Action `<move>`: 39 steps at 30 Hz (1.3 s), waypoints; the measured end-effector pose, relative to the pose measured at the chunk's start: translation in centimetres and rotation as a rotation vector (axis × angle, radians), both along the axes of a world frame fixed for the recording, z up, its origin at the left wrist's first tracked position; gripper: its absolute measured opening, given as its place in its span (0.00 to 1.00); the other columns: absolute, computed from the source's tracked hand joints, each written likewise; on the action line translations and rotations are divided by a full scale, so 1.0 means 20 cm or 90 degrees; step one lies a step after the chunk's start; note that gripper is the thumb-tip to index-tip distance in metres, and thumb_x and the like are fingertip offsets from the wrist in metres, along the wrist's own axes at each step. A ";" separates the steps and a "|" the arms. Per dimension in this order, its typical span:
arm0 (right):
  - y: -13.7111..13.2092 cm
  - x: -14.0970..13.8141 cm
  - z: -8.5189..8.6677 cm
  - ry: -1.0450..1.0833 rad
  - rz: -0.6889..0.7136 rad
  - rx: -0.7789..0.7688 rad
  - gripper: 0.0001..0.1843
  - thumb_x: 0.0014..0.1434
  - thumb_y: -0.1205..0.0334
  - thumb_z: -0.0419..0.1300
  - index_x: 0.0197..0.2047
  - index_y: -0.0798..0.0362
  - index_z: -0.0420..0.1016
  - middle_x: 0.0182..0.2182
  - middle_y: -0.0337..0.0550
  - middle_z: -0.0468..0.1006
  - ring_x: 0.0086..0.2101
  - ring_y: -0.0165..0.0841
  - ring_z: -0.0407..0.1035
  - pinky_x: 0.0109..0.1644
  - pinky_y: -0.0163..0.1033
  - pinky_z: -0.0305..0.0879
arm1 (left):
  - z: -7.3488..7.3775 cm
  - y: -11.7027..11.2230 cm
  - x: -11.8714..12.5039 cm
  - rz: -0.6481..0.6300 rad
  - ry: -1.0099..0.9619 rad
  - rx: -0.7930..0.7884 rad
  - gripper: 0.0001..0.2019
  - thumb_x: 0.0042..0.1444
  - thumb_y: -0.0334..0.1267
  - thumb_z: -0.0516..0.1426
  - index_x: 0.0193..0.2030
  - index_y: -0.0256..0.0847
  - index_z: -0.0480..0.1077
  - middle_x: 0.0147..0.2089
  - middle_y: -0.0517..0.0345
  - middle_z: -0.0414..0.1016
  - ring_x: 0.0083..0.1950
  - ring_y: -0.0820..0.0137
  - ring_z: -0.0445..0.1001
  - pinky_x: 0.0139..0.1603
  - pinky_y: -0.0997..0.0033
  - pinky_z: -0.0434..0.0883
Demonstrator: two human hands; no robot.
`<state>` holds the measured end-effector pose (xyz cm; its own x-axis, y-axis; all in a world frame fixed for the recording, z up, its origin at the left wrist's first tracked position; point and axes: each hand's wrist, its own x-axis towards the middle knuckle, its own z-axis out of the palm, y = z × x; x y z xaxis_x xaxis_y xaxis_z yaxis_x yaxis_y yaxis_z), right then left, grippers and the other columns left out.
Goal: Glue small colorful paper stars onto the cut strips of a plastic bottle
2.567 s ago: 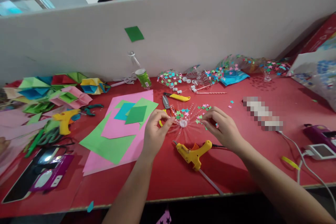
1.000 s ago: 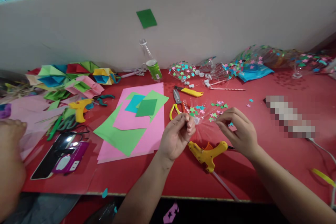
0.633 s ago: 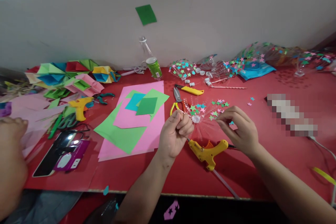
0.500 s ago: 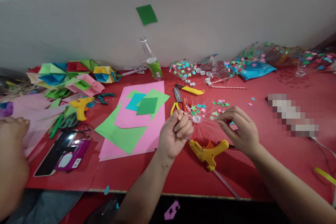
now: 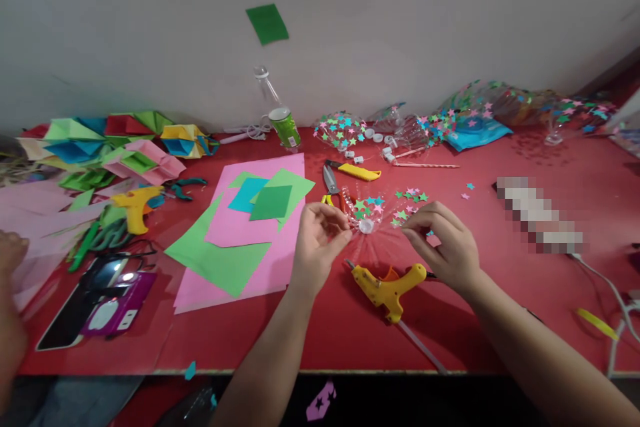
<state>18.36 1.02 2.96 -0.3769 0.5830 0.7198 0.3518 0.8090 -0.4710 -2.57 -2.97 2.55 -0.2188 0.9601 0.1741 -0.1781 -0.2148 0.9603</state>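
Note:
A clear cut-up plastic bottle piece (image 5: 367, 225), with strips fanned out and small paper stars stuck on them, lies on the red table (image 5: 500, 293). My left hand (image 5: 317, 247) pinches one of its strips at the left side, fingers curled. My right hand (image 5: 443, 247) is closed in a pinch at its right edge, beside loose coloured stars (image 5: 409, 197); what it grips is too small to make out. A yellow glue gun (image 5: 387, 283) lies just in front of both hands.
Yellow-handled scissors (image 5: 330, 185) and a yellow cutter (image 5: 355, 171) lie behind the piece. Pink and green paper sheets (image 5: 240, 240) are at left, folded paper shapes (image 5: 115, 147), another glue gun (image 5: 133, 205) and a green-labelled bottle (image 5: 280, 121) farther back. Another person's hand (image 5: 10, 260) is at far left.
My left hand has lowered and loosened from a raised fist to a pinch on a strip. The plastic piece is back down on the table. My right hand has barely moved.

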 end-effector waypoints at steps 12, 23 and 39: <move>-0.02 -0.05 -0.03 -0.017 0.046 -0.032 0.04 0.63 0.70 0.58 0.38 0.52 0.71 0.30 0.40 0.72 0.28 0.28 0.66 0.30 0.33 0.65 | -0.04 0.00 0.10 0.078 0.444 -0.127 0.06 0.54 0.39 0.61 0.37 0.46 0.80 0.31 0.59 0.74 0.29 0.71 0.64 0.34 0.73 0.60; -0.01 -0.07 -0.04 -0.029 0.058 -0.048 0.04 0.64 0.68 0.56 0.38 0.52 0.71 0.29 0.40 0.71 0.28 0.27 0.65 0.30 0.33 0.65 | 0.00 0.02 0.06 -0.059 0.282 -0.267 0.15 0.55 0.40 0.57 0.45 0.39 0.78 0.18 0.68 0.51 0.21 0.76 0.49 0.24 0.75 0.50; 0.04 -0.07 -0.07 -0.077 0.087 -0.041 0.06 0.63 0.71 0.55 0.38 0.54 0.72 0.32 0.44 0.77 0.32 0.31 0.70 0.35 0.36 0.69 | -0.04 0.03 0.07 -0.148 0.078 -0.322 0.12 0.55 0.37 0.59 0.45 0.38 0.76 0.16 0.70 0.51 0.19 0.79 0.47 0.21 0.76 0.46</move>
<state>17.03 1.79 1.47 -0.5376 0.5635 0.6273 0.2975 0.8228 -0.4843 -1.19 -2.38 1.72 0.0009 0.9510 -0.3091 -0.0470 0.3088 0.9500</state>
